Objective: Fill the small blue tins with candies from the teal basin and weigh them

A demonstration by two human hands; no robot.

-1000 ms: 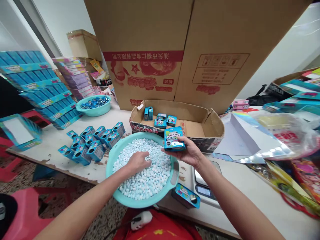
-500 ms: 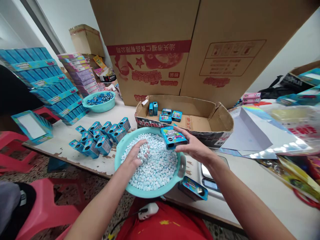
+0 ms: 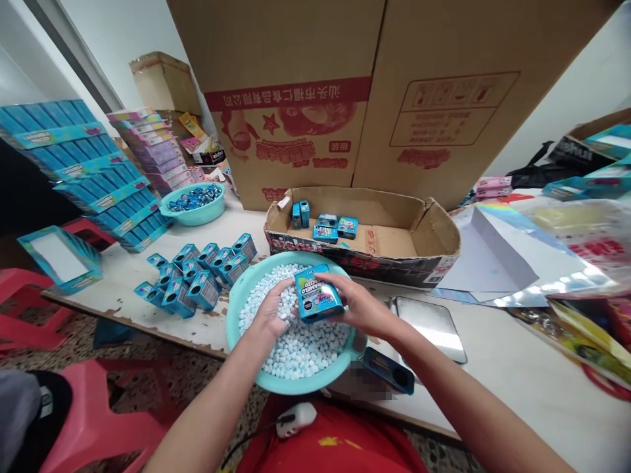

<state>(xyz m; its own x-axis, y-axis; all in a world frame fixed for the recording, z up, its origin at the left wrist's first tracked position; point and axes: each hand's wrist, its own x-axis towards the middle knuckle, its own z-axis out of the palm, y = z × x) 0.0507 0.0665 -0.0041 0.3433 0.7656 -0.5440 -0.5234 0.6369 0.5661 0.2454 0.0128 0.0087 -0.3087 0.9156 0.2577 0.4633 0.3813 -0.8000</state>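
Note:
Over a turquoise basin full of small white and pale blue candies, my right hand grips a blue candy box by its right side. The box is tilted, its printed face toward me. My left hand is cupped around a handful of candies, close against the box's left edge. Whether the box's opening faces the left hand is hard to make out. On the table to the basin's right, another blue box lies beside a flat scale, partly behind my right forearm.
Several blue boxes with round holes stand left of the basin. Behind it is a low cardboard tray with several boxes inside. A second basin holds shiny blue wrapped pieces. Stacked display boxes rise at left; a large carton stands behind.
My right hand has brought the blue candy box left and down, next to my left hand. The left hand stays cupped with candies. More of the scale shows.

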